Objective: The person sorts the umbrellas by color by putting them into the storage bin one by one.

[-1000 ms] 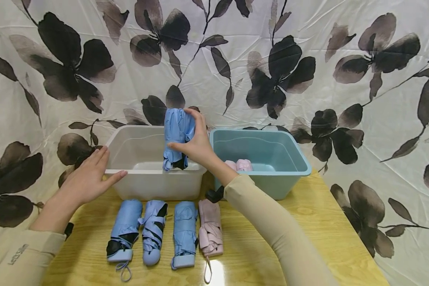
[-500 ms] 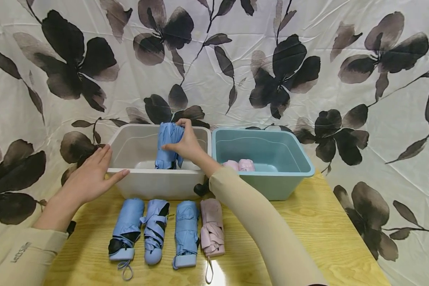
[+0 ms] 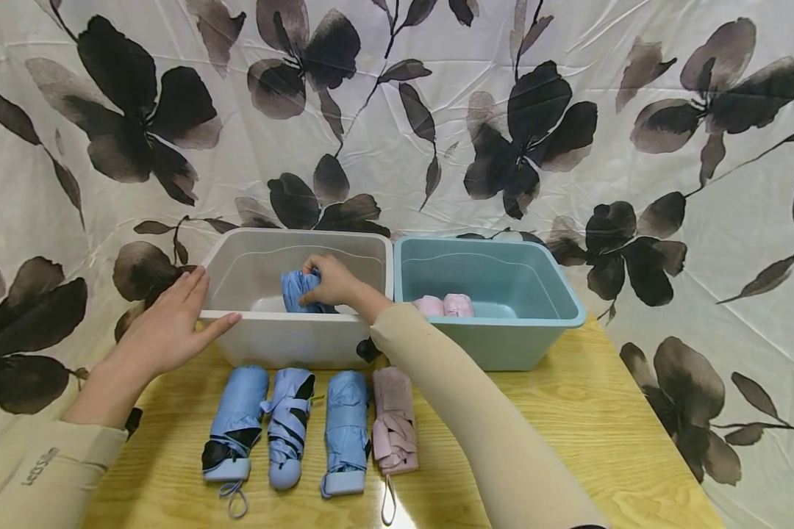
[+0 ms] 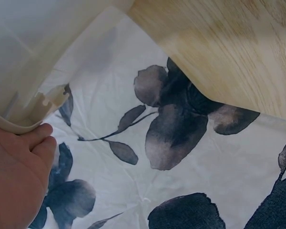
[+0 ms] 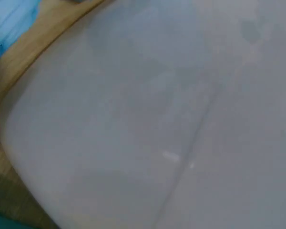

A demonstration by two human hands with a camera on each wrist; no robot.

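Note:
My right hand [image 3: 334, 283] is down inside the off-white bin [image 3: 291, 342], gripping a folded blue umbrella [image 3: 293, 291]. The front wall hides the umbrella's lower end. On that bin's left rim rests my left hand [image 3: 162, 330], fingers straight and thumb along the front edge. The left wrist view has part of this hand [image 4: 21, 176] against the rim. Only the bin's pale outer wall [image 5: 133, 119] fills most of the right wrist view. In front lie blue folded umbrellas [image 3: 238, 400], [image 3: 287, 433], [image 3: 345, 430] and a pink umbrella [image 3: 394, 415].
A blue-green bin [image 3: 496, 345] stands directly right of the off-white one, with pink rolled bundles [image 3: 459, 306] inside. Both are on a wooden table [image 3: 569, 411]. Floral cloth [image 3: 397, 110] hangs behind and at both sides.
My right hand has lowered the blue umbrella from above the off-white bin's front rim down into it, moving slightly left. The left hand has stayed on the rim.

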